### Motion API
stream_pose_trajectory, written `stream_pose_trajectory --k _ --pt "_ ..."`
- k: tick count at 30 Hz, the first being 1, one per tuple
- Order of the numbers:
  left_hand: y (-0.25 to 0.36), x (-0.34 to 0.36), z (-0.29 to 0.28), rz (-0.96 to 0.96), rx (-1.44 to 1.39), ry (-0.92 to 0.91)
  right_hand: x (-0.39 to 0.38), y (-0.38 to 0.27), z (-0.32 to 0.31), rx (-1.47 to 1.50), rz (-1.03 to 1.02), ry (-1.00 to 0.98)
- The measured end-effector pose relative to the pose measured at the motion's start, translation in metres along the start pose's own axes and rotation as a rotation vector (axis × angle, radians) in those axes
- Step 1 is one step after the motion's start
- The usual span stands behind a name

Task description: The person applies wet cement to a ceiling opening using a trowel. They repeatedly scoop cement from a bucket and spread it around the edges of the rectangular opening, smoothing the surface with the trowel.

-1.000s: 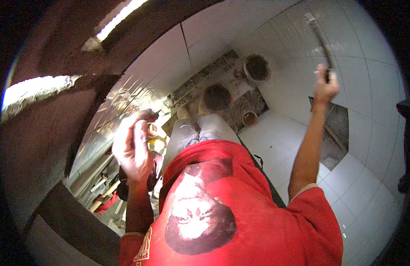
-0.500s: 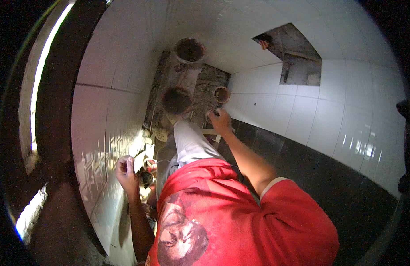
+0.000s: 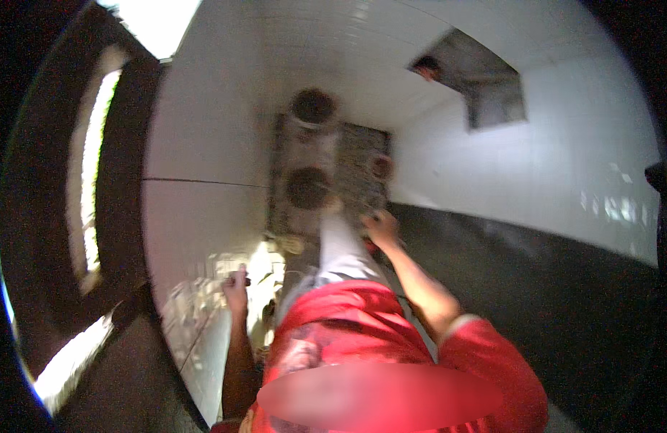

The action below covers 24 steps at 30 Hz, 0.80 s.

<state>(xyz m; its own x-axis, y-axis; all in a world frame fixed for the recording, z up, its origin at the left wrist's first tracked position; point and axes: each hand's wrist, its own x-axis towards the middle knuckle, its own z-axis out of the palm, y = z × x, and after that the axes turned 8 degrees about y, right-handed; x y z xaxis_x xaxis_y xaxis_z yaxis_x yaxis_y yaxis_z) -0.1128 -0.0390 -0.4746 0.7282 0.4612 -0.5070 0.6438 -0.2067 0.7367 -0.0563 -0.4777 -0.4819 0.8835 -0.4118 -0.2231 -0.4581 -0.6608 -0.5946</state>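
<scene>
My left hand [image 3: 236,290] is raised beside the white tiled wall [image 3: 203,231] on the left, its fingers curled together. What it pinches, if anything, is too blurred to name. My right hand [image 3: 382,231] reaches forward, bent closed, just right of my light trouser leg [image 3: 341,245]. Something small may be in its fingers, but blur hides it. Ahead of that hand stands a small reddish-brown bucket [image 3: 381,167]. Two larger round buckets with dark insides, a nearer bucket [image 3: 307,189] and a farther bucket [image 3: 313,108], are to its left.
White tiles cover the right wall [image 3: 557,166], above a dark lower band [image 3: 507,252]. High on it is an untiled grey recess [image 3: 492,86], where another person's hand [image 3: 426,68] shows. Bright gaps [image 3: 95,173] open at far left. Sunlit clutter lies beyond my left hand.
The view has swung, so the buckets and wall appear shifted right and lower. Both hands remain raised on their own sides; the picture is now blurrier.
</scene>
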Motion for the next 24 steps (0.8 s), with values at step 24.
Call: stream_pose_trajectory --k 24 --pt "-0.052 -0.018 0.023 -0.062 0.164 -0.524 0.1 0.028 0.035 -0.255 -0.169 0.014"
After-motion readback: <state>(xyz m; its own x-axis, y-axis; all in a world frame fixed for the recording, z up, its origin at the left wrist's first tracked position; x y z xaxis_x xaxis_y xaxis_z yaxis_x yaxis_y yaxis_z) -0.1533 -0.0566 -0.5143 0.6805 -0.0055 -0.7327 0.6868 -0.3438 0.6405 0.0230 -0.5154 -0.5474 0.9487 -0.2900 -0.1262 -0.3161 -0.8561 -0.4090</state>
